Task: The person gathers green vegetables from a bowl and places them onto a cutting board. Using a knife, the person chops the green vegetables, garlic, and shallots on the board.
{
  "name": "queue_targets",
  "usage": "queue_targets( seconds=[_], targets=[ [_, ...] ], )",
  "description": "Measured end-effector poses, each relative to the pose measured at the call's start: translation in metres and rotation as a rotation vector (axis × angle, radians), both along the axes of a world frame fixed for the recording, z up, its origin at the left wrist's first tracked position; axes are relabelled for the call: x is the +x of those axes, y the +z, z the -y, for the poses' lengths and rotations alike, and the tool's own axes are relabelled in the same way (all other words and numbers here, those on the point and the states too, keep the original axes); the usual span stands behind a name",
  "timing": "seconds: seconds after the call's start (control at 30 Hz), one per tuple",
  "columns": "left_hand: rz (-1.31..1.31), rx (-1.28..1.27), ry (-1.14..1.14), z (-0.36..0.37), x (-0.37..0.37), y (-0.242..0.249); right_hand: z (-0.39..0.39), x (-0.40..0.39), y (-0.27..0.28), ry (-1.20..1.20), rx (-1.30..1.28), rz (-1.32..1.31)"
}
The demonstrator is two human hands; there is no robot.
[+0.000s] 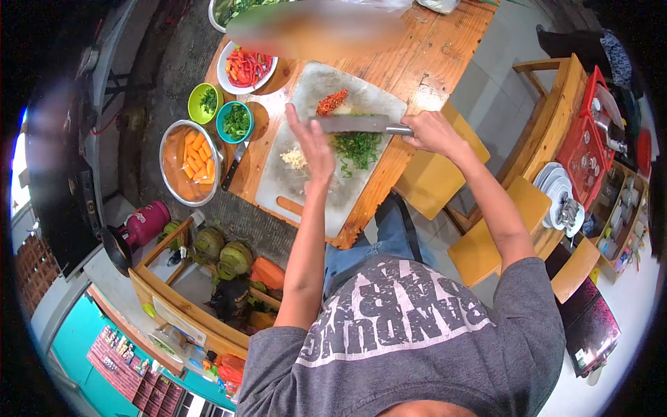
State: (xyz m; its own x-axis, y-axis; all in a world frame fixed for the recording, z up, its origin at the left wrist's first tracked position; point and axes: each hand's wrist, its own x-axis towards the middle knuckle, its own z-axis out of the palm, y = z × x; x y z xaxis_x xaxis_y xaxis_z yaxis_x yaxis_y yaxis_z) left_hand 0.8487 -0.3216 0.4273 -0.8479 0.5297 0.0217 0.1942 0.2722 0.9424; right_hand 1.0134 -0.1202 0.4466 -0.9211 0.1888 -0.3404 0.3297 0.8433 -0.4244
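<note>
Hands over cutting board (pixel 306 187) on wooden worktop (pixel 445 48): left hand (pixel 313 149) flat, fingers released, pressing the knife (pixel 354 124) blade; right hand (pixel 432 132) clenched around its handle. Chopped greens (pixel 358 149) lie under the blade, red chili pile (pixel 332 102) just beyond.

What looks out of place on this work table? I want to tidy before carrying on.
A dark-handled knife lies loose between the carrot bowl and the cutting board, near the table edge. Otherwise piles and bowls sit orderly; right hand grips the cleaver.
</note>
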Motion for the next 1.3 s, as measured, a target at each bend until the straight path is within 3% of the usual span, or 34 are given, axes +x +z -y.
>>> queue_targets(
  seconds=[0.5,0.7,0.93,1.03,1.23,1.3],
  targets=[
    [-0.044,-0.035,-0.142,0.034,0.029,0.003,0.03,0.043,0.009,-0.084,-0.002,-0.049],
    [0.038,0.027,-0.206,0.022,0.04,-0.003,-0.006,0.035,-0.001,-0.011,0.069,0.02],
    [0.098,0.055,-0.18,0.022,0.042,-0.005,-0.04,0.006,-0.017,0.162,0.154,-0.119],
    [0.055,0.025,-0.16,0.025,0.04,0.0,-0.034,0.005,-0.007,0.177,0.066,-0.077],
    [0.037,-0.001,-0.177,0.027,0.029,-0.002,0.03,0.039,-0.018,-0.125,-0.128,0.028],
    [0.061,0.023,-0.185,0.032,0.029,-0.001,0.045,0.042,-0.008,-0.15,-0.085,0.008]
  ],
)
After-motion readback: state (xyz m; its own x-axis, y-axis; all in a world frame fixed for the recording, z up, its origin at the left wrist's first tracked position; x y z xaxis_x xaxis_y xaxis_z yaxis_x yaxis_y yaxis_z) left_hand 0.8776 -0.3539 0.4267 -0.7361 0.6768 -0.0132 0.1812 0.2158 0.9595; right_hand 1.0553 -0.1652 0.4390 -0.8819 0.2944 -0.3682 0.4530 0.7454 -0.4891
